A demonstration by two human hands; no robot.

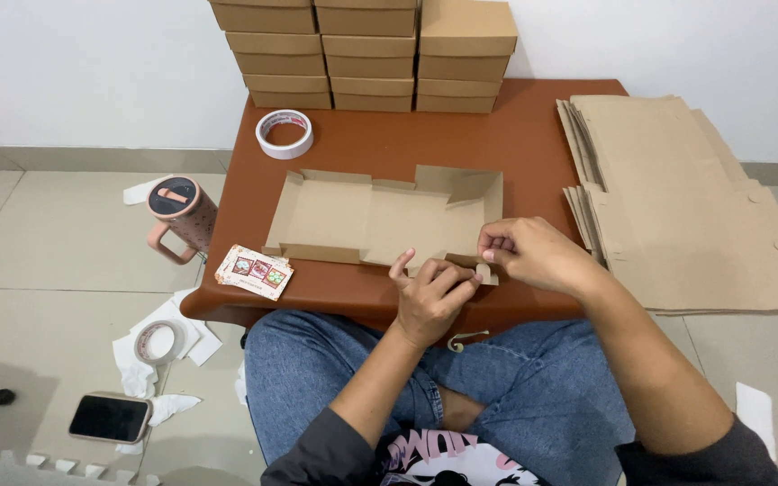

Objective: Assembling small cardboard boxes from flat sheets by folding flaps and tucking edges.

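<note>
A half-folded brown cardboard box (pixel 380 220) lies mid-worktop (pixel 515 144), with stacked cardboard boxes (pixel 366 54) far behind it. A white tape roll (pixel 284 134) sits far left. Flat cardboard sheets (pixel 686 198) lie right.

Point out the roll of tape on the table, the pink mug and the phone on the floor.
roll of tape (pixel 265 133), head view, its left rim.
pink mug (pixel 174 197), head view, its lid.
phone (pixel 110 418), head view, its dark screen.

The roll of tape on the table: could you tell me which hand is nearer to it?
Left. The left hand lies below and right of the roll of tape; the right hand sits farther right.
</note>
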